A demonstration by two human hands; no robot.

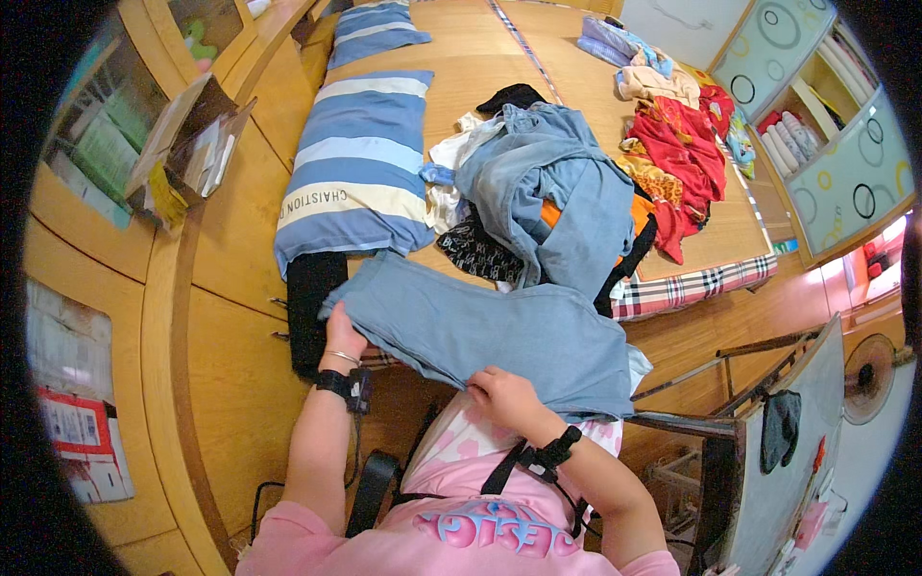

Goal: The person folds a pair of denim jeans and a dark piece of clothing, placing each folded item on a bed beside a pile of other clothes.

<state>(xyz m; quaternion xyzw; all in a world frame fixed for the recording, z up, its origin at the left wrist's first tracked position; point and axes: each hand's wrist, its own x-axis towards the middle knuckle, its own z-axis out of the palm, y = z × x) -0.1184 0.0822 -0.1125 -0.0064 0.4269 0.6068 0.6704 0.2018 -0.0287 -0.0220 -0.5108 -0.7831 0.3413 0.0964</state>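
Light blue denim trousers (490, 324) lie folded lengthwise across my lap and the near edge of the bed. My left hand (343, 337) grips their narrow left end, the thumb on top and the other fingers hidden beneath the cloth. Closer to the middle, my right hand (504, 397) has its fingers bent on the near edge, pinching the fabric. Just beyond is a heap of clothes with another light blue denim garment (576, 194) on top. A black patterned cloth (479, 245) and a white garment (446, 205) stick out from the heap's left side.
A striped blue pillow (360, 165) lies left on the bed, by dark folded cloth (317, 309). Red patterned cloth (670, 158) lies at the right. Wooden cabinets (238, 345) line the left, with a cardboard box (187, 137). A table (778, 446) stands close on the right.
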